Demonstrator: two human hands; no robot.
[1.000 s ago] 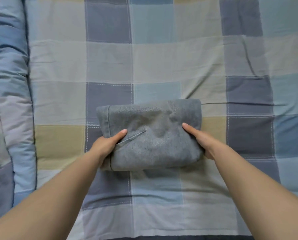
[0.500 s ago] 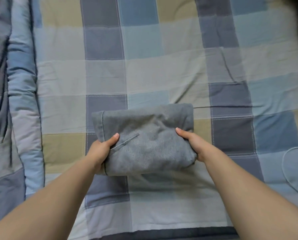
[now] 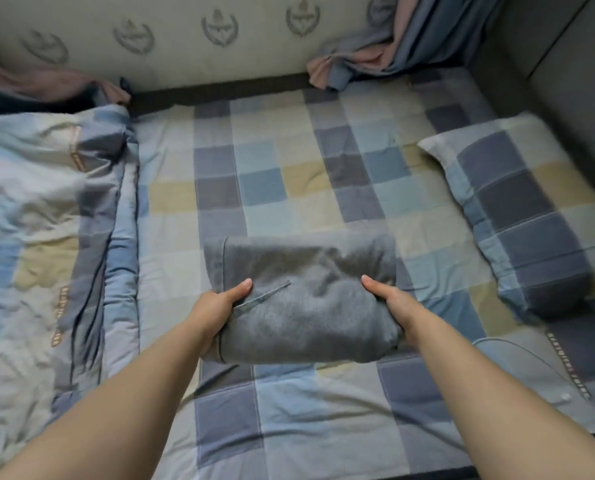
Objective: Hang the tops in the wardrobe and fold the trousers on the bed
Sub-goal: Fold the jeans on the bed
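Note:
Grey trousers (image 3: 309, 299), folded into a thick rectangular bundle with a slanted pocket seam on top, sit in the middle of the checked bed sheet (image 3: 289, 188). My left hand (image 3: 219, 303) grips the bundle's left end, thumb on top and fingers hidden underneath. My right hand (image 3: 389, 299) grips the right end the same way. The bundle's near edge looks slightly raised off the sheet. No tops and no wardrobe are in view.
A bunched checked duvet (image 3: 43, 244) fills the left side. A matching pillow (image 3: 531, 216) lies at the right. Pink and blue cloth (image 3: 368, 53) hangs at the far wall, a grey headboard (image 3: 573, 60) stands at the right, and a thin cable (image 3: 528, 355) loops near the pillow.
The camera has tilted up, so the far wall, pillow and duvet now show. Both hands keep their grip on the folded trousers, which stay in about the same place.

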